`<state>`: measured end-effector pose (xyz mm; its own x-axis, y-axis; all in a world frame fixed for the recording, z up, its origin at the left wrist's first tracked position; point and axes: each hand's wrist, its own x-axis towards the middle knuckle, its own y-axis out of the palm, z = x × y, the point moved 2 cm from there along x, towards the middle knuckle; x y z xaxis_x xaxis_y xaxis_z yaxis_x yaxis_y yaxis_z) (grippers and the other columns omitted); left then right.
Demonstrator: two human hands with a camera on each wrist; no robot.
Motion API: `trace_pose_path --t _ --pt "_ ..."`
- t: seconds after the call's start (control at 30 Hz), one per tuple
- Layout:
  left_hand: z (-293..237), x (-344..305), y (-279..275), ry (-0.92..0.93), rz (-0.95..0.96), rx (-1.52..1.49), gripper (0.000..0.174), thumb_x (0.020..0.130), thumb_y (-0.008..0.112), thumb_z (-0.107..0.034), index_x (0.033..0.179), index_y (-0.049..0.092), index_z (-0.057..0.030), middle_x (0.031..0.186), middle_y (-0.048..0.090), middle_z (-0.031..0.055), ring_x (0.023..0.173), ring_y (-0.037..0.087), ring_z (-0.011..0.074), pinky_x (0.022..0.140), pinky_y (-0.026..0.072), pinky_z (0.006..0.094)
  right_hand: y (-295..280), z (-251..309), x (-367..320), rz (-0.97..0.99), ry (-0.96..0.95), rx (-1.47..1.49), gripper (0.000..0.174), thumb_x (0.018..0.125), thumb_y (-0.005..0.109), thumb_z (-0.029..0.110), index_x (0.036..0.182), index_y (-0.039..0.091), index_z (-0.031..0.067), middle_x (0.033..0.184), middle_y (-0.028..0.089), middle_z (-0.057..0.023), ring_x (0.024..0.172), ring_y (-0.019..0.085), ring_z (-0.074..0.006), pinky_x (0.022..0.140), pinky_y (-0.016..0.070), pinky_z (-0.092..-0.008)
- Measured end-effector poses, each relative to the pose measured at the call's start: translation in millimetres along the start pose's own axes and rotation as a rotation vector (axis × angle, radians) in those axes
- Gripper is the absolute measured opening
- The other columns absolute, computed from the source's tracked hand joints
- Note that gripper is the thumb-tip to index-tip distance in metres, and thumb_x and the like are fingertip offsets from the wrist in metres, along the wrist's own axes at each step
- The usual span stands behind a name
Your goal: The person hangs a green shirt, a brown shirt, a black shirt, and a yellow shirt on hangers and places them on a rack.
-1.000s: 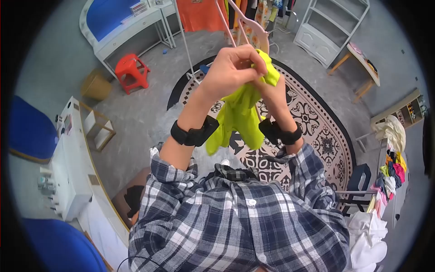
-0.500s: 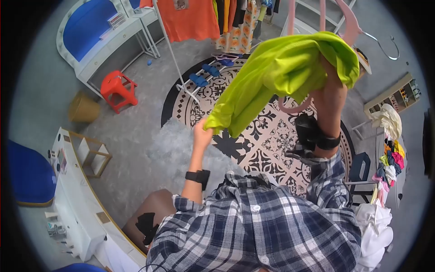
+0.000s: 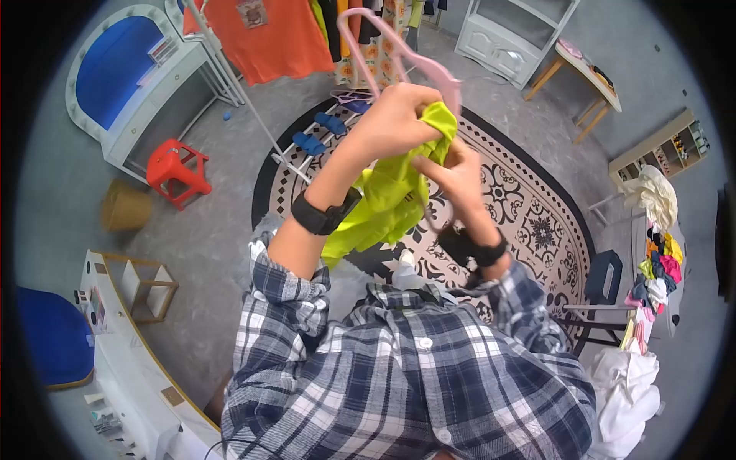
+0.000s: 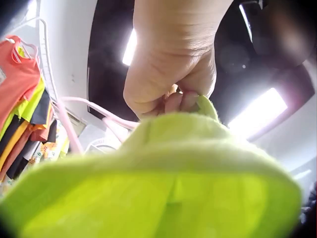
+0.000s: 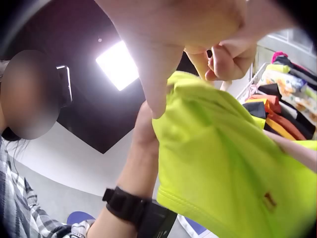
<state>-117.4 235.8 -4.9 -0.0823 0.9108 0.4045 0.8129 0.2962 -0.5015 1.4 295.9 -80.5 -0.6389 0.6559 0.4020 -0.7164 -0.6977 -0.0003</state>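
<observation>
A lime-green shirt [image 3: 376,218] hangs bunched from both hands in front of the chest. My left hand [image 3: 399,119] pinches its upper edge with curled fingers. In the left wrist view, those fingers [image 4: 173,101] grip the cloth above a wide fabric opening. Just below and to the right, my right hand [image 3: 460,180] holds the shirt's side, its thumb [image 5: 156,99] against the cloth. A pink hanger [image 3: 433,73] sticks up beyond the hands; its lower part shows beside the shirt, partly hidden by cloth.
Ahead stands a clothes rack with an orange shirt [image 3: 280,38] and several other garments. Blue slippers [image 3: 309,143] sit on its base. A red stool [image 3: 178,172] stands left, and a patterned rug [image 3: 521,207] lies below. Piled clothes [image 3: 659,276] are at the right.
Half a second ago the shirt was stretched out, left hand low and right hand high. Now the left hand has risen to the upper edge, the right has come inward, and the shirt hangs bunched.
</observation>
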Motion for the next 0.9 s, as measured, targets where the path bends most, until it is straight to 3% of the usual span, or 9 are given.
trace_pose_path --t 0.1,0.2,0.3,0.43,0.53,0.6,0.63,0.7,0.9 --pt "10 25 8 -0.082 0.034 -0.118 0.025 0.068 0.063 -0.002 0.092 0.056 0.0015 0.076 0.057 0.0008 0.066 0.053 0.0077 0.062 0.0446 0.0235 -11 -19 33 -0.095 0.006 0.05 0.019 0.07 0.064 0.0 0.089 0.061 -0.0004 0.081 0.062 -0.002 0.074 0.056 -0.0078 0.065 0.0452 -0.0222" --pt "36 6 -9 0.058 -0.307 -0.106 0.042 0.067 0.068 -0.004 0.105 0.05 -0.0031 0.099 0.052 0.0023 0.09 0.05 0.0114 0.075 0.042 0.0239 -37 -12 72 -0.086 -0.11 -0.059 0.016 0.076 0.061 0.003 0.091 0.056 0.0011 0.082 0.058 -0.002 0.071 0.055 -0.0095 0.062 0.0443 -0.0221" --pt "124 -15 38 -0.404 -0.401 -0.19 0.024 0.074 0.062 -0.01 0.096 0.054 -0.0029 0.091 0.054 0.0034 0.082 0.052 0.011 0.074 0.0436 0.0267 -62 -9 92 -0.059 -0.051 0.033 0.019 0.078 0.062 0.009 0.095 0.055 0.0024 0.086 0.057 -0.0019 0.075 0.054 -0.0094 0.067 0.044 -0.0235" --pt "240 -22 112 -0.574 -0.042 -0.052 0.03 0.081 0.053 -0.016 0.104 0.053 0.0036 0.074 0.059 0.0077 0.072 0.058 0.0158 0.066 0.0457 0.0272 -79 -9 121 -0.04 -0.034 0.138 0.02 0.079 0.062 0.01 0.096 0.054 0.002 0.087 0.057 -0.0017 0.077 0.054 -0.0094 0.069 0.0437 -0.0241" --pt "244 -4 133 -0.613 -0.052 -0.338 0.035 0.08 0.055 -0.018 0.108 0.051 0.0026 0.074 0.058 0.0064 0.07 0.056 0.0131 0.064 0.0451 0.0263 -93 -7 144 -0.1 -0.122 0.059 0.015 0.079 0.062 0.007 0.091 0.057 0.0 0.082 0.06 -0.0026 0.073 0.055 -0.0091 0.065 0.0439 -0.0228" --pt "227 8 139 -0.862 -0.307 -1.099 0.037 0.079 0.057 -0.017 0.111 0.049 0.0013 0.072 0.057 0.0036 0.065 0.053 0.0097 0.06 0.0436 0.0242 -99 -15 158 -0.148 -0.107 0.098 0.015 0.079 0.062 0.007 0.091 0.057 0.0001 0.082 0.06 -0.0027 0.073 0.055 -0.0093 0.065 0.0437 -0.0227" --pt "233 18 142 -0.865 -0.294 -1.1 0.037 0.079 0.057 -0.017 0.111 0.049 0.0013 0.072 0.057 0.0036 0.065 0.053 0.0097 0.06 0.0436 0.0242 -102 -18 166 -0.191 -0.1 0.139 0.014 0.079 0.062 0.007 0.091 0.057 0.0001 0.082 0.06 -0.0029 0.073 0.055 -0.0094 0.065 0.0435 -0.0226" --pt "247 40 145 -0.454 -0.093 -0.52 0.041 0.078 0.06 -0.016 0.113 0.048 -0.0005 0.07 0.056 0.001 0.062 0.052 0.0092 0.059 0.0426 0.0237 -107 -25 184 -0.22 -0.09 0.147 0.015 0.078 0.062 0.007 0.091 0.057 0.0003 0.082 0.06 -0.0025 0.072 0.055 -0.0097 0.065 0.0433 -0.0226" --pt "320 112 144 -0.606 -0.072 0.028 0.015 0.069 0.059 -0.01 0.081 0.06 -0.0017 0.057 0.056 0.0119 0.054 0.057 0.017 0.054 0.0447 0.029 -126 -50 235 -0.363 -0.145 0.176 0.015 0.078 0.063 0.007 0.09 0.058 0.0001 0.081 0.059 -0.0017 0.072 0.054 -0.0095 0.065 0.0425 -0.0225"
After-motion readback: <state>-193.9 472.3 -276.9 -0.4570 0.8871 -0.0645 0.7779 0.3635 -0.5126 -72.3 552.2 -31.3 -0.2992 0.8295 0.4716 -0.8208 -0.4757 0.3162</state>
